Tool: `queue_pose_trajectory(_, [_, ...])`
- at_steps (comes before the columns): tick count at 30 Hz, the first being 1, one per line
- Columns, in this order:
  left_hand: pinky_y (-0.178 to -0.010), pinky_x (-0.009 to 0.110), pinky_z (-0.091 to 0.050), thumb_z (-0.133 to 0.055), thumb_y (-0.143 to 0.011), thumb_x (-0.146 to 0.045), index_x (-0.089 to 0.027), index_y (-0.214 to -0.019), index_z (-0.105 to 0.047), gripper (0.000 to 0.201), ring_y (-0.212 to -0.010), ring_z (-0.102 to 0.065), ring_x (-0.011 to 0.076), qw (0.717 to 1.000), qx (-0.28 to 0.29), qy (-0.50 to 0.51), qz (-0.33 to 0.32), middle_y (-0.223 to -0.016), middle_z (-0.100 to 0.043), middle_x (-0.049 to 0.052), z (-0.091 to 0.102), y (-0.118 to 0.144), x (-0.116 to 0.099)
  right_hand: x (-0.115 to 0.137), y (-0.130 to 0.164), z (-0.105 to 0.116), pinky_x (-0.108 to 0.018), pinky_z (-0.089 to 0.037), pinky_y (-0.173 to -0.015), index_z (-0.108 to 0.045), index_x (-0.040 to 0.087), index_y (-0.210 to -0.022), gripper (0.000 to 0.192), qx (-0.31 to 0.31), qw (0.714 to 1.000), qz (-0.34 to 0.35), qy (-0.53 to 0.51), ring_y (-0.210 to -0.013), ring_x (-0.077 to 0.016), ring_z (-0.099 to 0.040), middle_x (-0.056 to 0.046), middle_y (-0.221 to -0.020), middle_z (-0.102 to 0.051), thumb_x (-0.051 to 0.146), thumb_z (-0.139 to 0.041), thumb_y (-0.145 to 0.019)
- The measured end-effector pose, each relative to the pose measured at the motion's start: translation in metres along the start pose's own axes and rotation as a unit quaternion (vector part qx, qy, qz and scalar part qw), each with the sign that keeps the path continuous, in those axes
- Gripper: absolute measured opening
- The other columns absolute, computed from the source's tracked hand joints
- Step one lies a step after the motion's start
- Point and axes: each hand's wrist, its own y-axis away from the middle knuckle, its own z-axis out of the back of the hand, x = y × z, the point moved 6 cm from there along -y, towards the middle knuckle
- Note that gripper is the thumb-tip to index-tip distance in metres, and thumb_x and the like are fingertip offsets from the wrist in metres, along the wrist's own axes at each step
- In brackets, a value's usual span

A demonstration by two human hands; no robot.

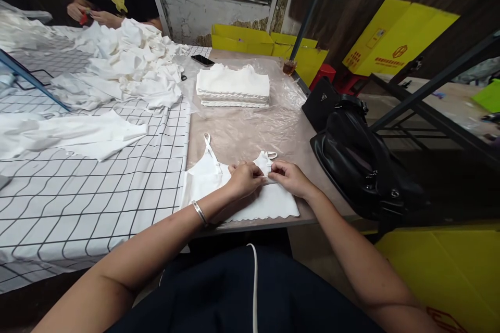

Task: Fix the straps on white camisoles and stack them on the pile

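Note:
A white camisole top [207, 182] with thin straps lies flat on the table's near edge, its scalloped hem toward me. My left hand [245, 179], with a silver bracelet on the wrist, pinches the fabric near the right strap. My right hand [288, 177] pinches the same spot from the other side, fingertips almost touching the left hand's. A stack of folded white tops [233, 86] sits farther back on clear plastic sheeting [250, 130].
A heap of loose white garments [128, 57] covers the checked cloth [78, 192] on the left. A black handbag [351, 156] lies at the table's right edge, a phone [202, 60] and a glass [289, 67] at the back. Another person's hands [91, 14] work far left. Yellow boxes [394, 36] stand behind.

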Motion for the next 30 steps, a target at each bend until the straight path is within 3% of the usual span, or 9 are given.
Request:
queue_pose_trajectory(7, [-0.095, 0.048, -0.031, -0.062, -0.085, -0.026, -0.017, -0.081, -0.071, 0.012, -0.105, -0.057, 0.0267, 1.0, 0.004, -0.018, 0.005, -0.092, -0.072, 0.006, -0.002, -0.004, -0.002, 0.008, -0.001, -0.008, -0.028, -0.039, -0.066, -0.052, 0.02, -0.062, 0.012, -0.057, 0.998, 0.016, -0.007, -0.068, -0.0145, -0.049, 0.001, -0.07, -0.054, 0.025, -0.061, -0.069])
queue_pose_trajectory(9, [-0.094, 0.048, -0.034, -0.062, -0.085, -0.025, -0.016, -0.09, -0.07, 0.012, -0.107, -0.057, 0.0276, 0.998, -0.02, -0.065, -0.011, -0.1, -0.07, 0.009, -0.001, 0.002, -0.004, 0.003, -0.002, -0.01, -0.028, -0.04, -0.065, -0.052, 0.02, -0.062, 0.015, -0.072, 0.996, -0.023, -0.052, -0.065, -0.0139, -0.049, 0.002, -0.067, -0.053, 0.027, -0.063, -0.068])
queue_pose_trajectory(11, [-0.099, 0.049, -0.033, -0.063, -0.085, -0.023, -0.015, -0.108, -0.066, 0.025, -0.114, -0.055, 0.0292, 0.986, -0.07, -0.139, -0.062, -0.118, -0.065, 0.013, 0.0, 0.016, -0.01, -0.004, -0.003, -0.011, -0.028, -0.04, -0.064, -0.051, 0.021, -0.066, 0.017, -0.079, 0.983, -0.083, -0.143, -0.062, -0.0135, -0.05, 0.004, -0.064, -0.054, 0.028, -0.067, -0.065])
queue_pose_trajectory(13, [-0.107, 0.052, -0.027, -0.063, -0.087, -0.029, -0.015, -0.126, -0.057, 0.042, -0.125, -0.048, 0.0312, 0.962, -0.096, -0.206, -0.149, -0.137, -0.054, 0.017, -0.008, 0.037, -0.018, -0.007, -0.005, -0.012, -0.027, -0.042, -0.065, -0.05, 0.022, -0.073, 0.023, -0.069, 0.952, -0.143, -0.263, -0.064, -0.014, -0.055, 0.005, -0.064, -0.058, 0.025, -0.07, -0.061])
queue_pose_trajectory(16, [-0.113, 0.054, -0.02, -0.049, -0.093, -0.053, -0.018, -0.139, -0.049, 0.058, -0.138, -0.037, 0.0331, 0.929, -0.028, -0.247, -0.273, -0.149, -0.044, 0.014, -0.034, 0.068, -0.022, -0.004, -0.016, -0.01, -0.027, -0.046, -0.07, -0.049, 0.023, -0.078, 0.029, -0.045, 0.885, -0.208, -0.414, -0.075, -0.0163, -0.063, 0.001, -0.074, -0.068, 0.017, -0.071, -0.059])
queue_pose_trajectory(19, [-0.114, 0.057, -0.018, -0.032, -0.094, -0.064, -0.02, -0.146, -0.041, 0.069, -0.143, -0.029, 0.0344, 0.916, 0.039, -0.251, -0.309, -0.153, -0.039, 0.01, -0.049, 0.082, -0.019, 0.002, -0.04, -0.001, -0.027, -0.048, -0.073, -0.048, 0.023, -0.077, 0.026, -0.049, 0.834, -0.242, -0.494, -0.083, -0.0166, -0.066, -0.002, -0.084, -0.072, 0.01, -0.064, -0.06])
queue_pose_trajectory(21, [-0.114, 0.06, -0.016, -0.028, -0.094, -0.066, -0.019, -0.148, -0.037, 0.072, -0.145, -0.025, 0.0351, 0.917, 0.065, -0.25, -0.304, -0.155, -0.035, 0.01, -0.05, 0.083, -0.018, 0.004, -0.058, 0.004, -0.028, -0.05, -0.074, -0.046, 0.023, -0.073, 0.021, -0.056, 0.821, -0.247, -0.511, -0.085, -0.016, -0.066, -0.004, -0.089, -0.072, 0.01, -0.06, -0.063])
queue_pose_trajectory(26, [-0.115, 0.061, -0.014, -0.026, -0.092, -0.069, -0.018, -0.151, -0.032, 0.078, -0.146, -0.021, 0.0354, 0.915, 0.092, -0.253, -0.301, -0.157, -0.03, 0.011, -0.049, 0.081, -0.019, 0.002, -0.091, 0.019, -0.026, -0.05, -0.069, -0.043, 0.022, -0.069, 0.016, -0.128, 0.912, -0.207, -0.331, -0.073, -0.0131, -0.062, 0.0, -0.078, -0.066, 0.015, -0.057, -0.069])
queue_pose_trajectory(30, [-0.116, 0.059, -0.012, -0.024, -0.092, -0.069, -0.019, -0.152, -0.03, 0.078, -0.147, -0.019, 0.0338, 0.915, 0.093, -0.249, -0.302, -0.158, -0.028, 0.01, -0.05, 0.081, -0.018, 0.001, -0.095, 0.018, -0.02, -0.035, -0.051, -0.05, 0.02, -0.065, 0.019, -0.157, 0.941, -0.19, -0.231, -0.053, -0.0084, -0.046, 0.007, -0.056, -0.051, 0.014, -0.068, -0.065])
